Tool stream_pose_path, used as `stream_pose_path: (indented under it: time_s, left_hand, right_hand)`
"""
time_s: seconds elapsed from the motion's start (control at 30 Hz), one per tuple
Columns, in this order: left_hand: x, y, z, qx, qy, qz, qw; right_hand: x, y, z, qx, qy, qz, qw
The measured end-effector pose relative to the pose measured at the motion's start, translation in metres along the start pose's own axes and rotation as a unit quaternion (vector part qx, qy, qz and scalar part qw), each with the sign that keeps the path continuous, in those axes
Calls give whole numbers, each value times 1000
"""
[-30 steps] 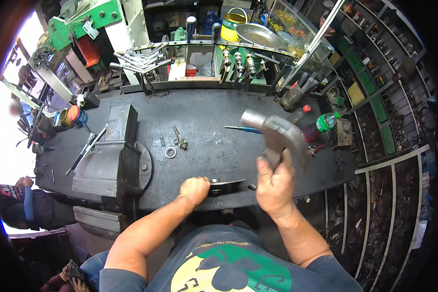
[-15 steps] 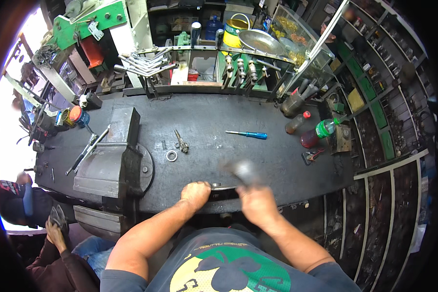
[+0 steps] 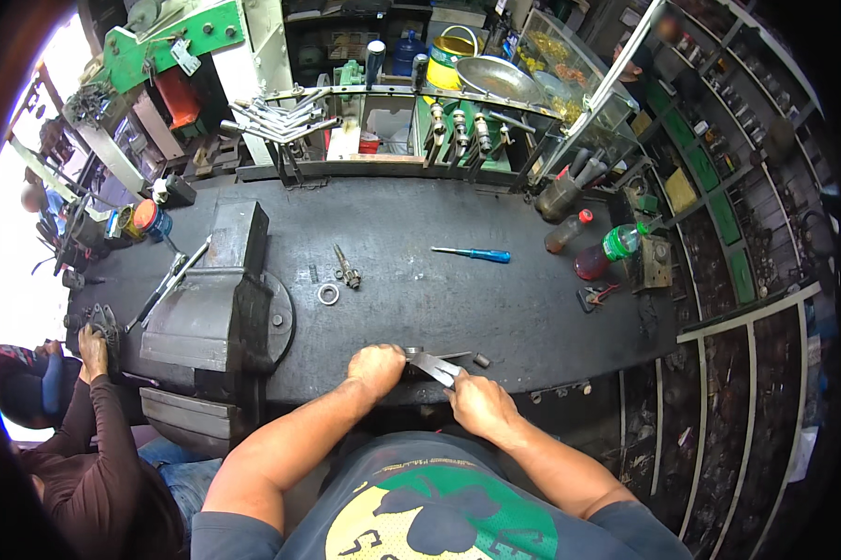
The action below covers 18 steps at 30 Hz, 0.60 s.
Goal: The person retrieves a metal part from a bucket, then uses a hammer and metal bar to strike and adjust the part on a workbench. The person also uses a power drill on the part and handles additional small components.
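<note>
At the bench's near edge, my left hand (image 3: 376,371) is closed on a flat metal piece (image 3: 456,356) with a small round part (image 3: 414,351) on it. My right hand (image 3: 478,406) is closed on a steel hammer (image 3: 432,366), whose head is down against that piece, partly hiding it. A short metal cylinder (image 3: 481,359) lies just to the right. Farther back on the bench lie a metal ring (image 3: 328,294), a small spring (image 3: 313,275), a slender metal fitting (image 3: 350,277) and a blue-handled screwdriver (image 3: 490,255).
A heavy vise (image 3: 196,331) fills the bench's left part, with long tools (image 3: 173,280) beside it. Bottles (image 3: 610,252) stand at the right, tool racks (image 3: 462,135) behind. At the lower left, a co-worker (image 3: 103,471) holds a metal part at the bench; another person (image 3: 33,392) is behind.
My right hand has brought the raised hammer down onto the piece in my left hand. The co-worker at the lower left has moved the metal part up to the bench's left end.
</note>
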State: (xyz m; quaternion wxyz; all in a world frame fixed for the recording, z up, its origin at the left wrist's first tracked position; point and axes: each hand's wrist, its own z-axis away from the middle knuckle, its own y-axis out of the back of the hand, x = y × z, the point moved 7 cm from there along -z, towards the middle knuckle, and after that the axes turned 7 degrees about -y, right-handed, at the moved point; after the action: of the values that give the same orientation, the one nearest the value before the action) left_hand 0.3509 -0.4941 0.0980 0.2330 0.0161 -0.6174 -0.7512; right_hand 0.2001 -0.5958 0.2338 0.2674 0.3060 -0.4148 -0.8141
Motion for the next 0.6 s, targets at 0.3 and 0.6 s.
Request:
stream_pose_path:
  time_s: [0.3,0.6]
  left_hand:
    - [-5,-9,5,-10,1,-6,1000]
    - [-10,-6,8,-13,12,-11,1000]
  right_hand:
    - [-43,116,36,317,165,-319,878]
    - [-36,82,3,159,119,-135,971]
